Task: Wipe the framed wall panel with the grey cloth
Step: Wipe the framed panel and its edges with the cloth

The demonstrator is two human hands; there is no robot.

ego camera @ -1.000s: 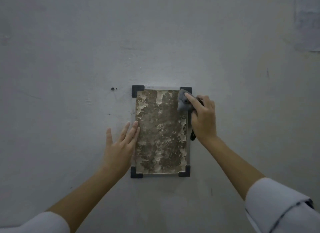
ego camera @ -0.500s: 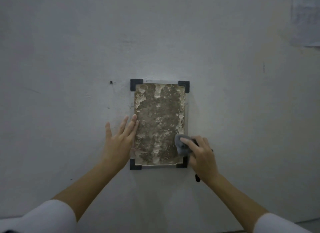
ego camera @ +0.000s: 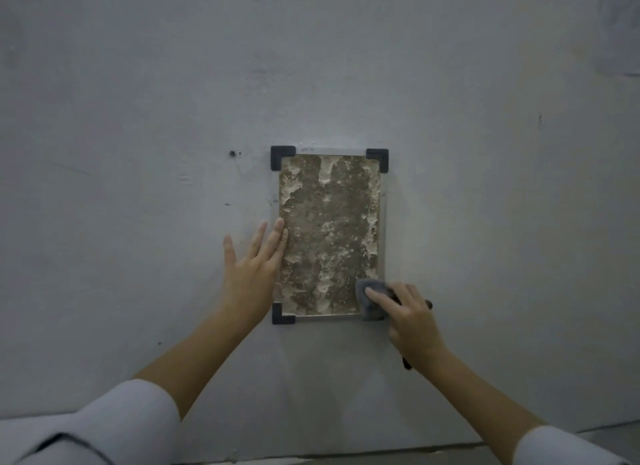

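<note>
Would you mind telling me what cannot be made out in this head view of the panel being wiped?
- Bottom-right corner of the framed wall panel: hidden behind the grey cloth and the right hand.
- Panel's lower-left edge: covered by the left hand.
- Dark item under the right wrist: mostly hidden, unidentifiable.
- Small mark on the wall: too small to tell.
- Pale sheet, top right: cut off by the frame edge.
</note>
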